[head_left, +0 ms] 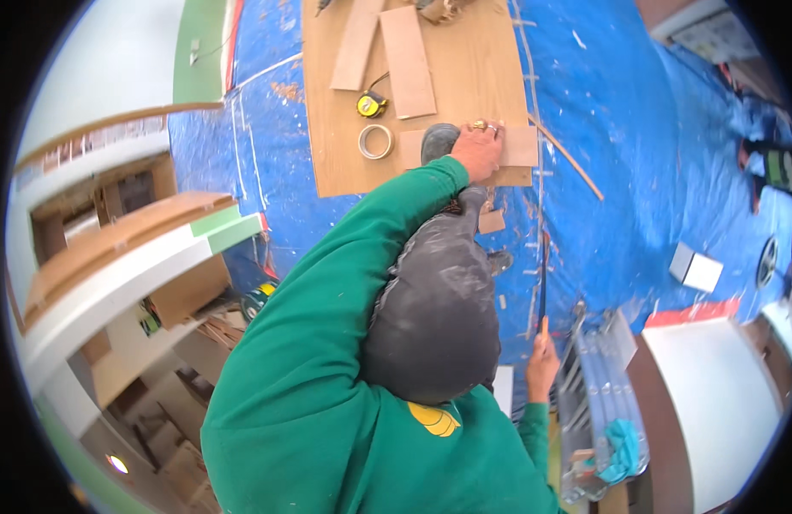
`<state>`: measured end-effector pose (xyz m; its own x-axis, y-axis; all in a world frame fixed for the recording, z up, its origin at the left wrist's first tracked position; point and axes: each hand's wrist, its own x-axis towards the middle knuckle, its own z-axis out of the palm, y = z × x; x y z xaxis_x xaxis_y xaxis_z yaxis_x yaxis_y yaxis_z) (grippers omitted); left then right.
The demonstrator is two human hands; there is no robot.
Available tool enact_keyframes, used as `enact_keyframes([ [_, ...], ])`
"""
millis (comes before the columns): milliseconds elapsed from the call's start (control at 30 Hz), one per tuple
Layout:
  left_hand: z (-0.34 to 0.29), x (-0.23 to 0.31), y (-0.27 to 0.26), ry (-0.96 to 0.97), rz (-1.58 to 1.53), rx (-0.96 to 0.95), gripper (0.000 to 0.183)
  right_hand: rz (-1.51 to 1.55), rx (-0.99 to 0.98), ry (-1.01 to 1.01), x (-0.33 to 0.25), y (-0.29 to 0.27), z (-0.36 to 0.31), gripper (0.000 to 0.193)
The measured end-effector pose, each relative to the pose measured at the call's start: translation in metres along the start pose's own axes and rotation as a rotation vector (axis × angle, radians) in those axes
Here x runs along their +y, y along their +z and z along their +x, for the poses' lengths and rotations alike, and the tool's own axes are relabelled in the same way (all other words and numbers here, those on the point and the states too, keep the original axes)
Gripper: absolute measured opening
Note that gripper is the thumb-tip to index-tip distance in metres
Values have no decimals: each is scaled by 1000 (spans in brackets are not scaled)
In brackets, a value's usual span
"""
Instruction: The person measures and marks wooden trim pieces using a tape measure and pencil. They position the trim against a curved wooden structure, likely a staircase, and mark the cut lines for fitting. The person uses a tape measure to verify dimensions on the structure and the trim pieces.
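A short wooden plank [520,147] lies across the near end of the wood-topped table. My left hand [479,152], with rings on its fingers, grips the plank, its fingers bent at the far edge. Beside that hand my grey shoe [439,142] rests on the plank, with my dark trouser leg bent below it. Low on the right, away from the table, my right hand [542,368] is closed round the orange handle of a handsaw [544,278]. Its dark blade is seen edge-on and points away from me.
On the table [340,163] are a roll of tape [375,128], a yellow tape measure [372,104] and two longer boards [408,64]. A blue sheet [618,171] covers the floor, with a wooden strip [571,160] on it. A folded metal ladder [600,368] lies right of my right hand.
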<state>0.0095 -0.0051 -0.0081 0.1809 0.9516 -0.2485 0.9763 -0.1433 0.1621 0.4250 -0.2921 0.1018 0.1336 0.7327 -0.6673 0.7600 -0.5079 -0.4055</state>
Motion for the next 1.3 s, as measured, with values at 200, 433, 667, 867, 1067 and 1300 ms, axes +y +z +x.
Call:
enact_keyframes([
  [200, -31, 7, -17, -91, -82, 80, 103, -24, 77, -114, 19, -21, -53, 46],
  [433, -152, -4, -31, -509, -559, 425, 82, -75, 220, -333, 10, -61, -37, 46],
  [667, -380, 34, 68, -773, -512, 53, 59, 151, 252, -647, -79, -110, -16, 45],
  [867, -582, 70, 258, -694, -643, -258, 52, 74, 182, -738, -120, -123, -29, 45],
  [1067, -627, 61, 257, -689, -748, -402, 62, 180, 332, -866, -113, -73, -5, 45],
  [1300, -451, 20, 108, -822, -681, -30, 65, -4, 263, -824, -165, -37, 6, 46],
])
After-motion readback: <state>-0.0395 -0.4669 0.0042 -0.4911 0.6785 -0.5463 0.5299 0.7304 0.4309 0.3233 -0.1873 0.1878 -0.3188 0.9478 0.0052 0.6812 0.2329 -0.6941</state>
